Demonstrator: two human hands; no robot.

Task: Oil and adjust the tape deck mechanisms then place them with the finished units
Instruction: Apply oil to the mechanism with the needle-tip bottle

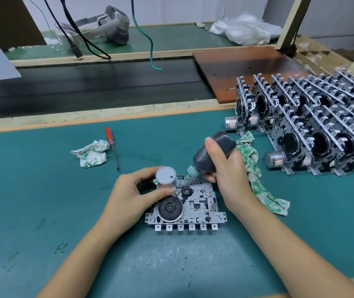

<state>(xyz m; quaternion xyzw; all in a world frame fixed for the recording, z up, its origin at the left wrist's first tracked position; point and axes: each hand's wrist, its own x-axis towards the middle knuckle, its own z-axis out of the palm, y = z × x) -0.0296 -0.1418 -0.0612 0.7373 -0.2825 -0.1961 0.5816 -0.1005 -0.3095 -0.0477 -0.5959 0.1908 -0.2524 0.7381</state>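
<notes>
On the green counter a tape deck mechanism lies flat in front of the person, with its row of small metal tabs on the near edge and a black flywheel at its left side. The left hand holds the silver cylindrical motor at the far left corner of the mechanism; the thumb and the fingers are curled around it from both sides. The right hand grips a dark oil bottle, which is tilted down to the left, and its pale green nozzle points at the far edge of the metal plate, just beside the motor. If the tip really touches the plate I cannot tell. The two hands are near each other but they do not touch. Under and behind the right hand lies a long white rag with green marks, and a second crumpled rag lies more to the left, just beside a red-handled screwdriver. At the right side of the counter stand the finished units, many mechanisms on their edges in close rows, well apart from the one under the hands. Behind them a brown board lies over the dark conveyor belt. On the far bench there are a grey headset, some black cables, a green wire and clear plastic bags.
</notes>
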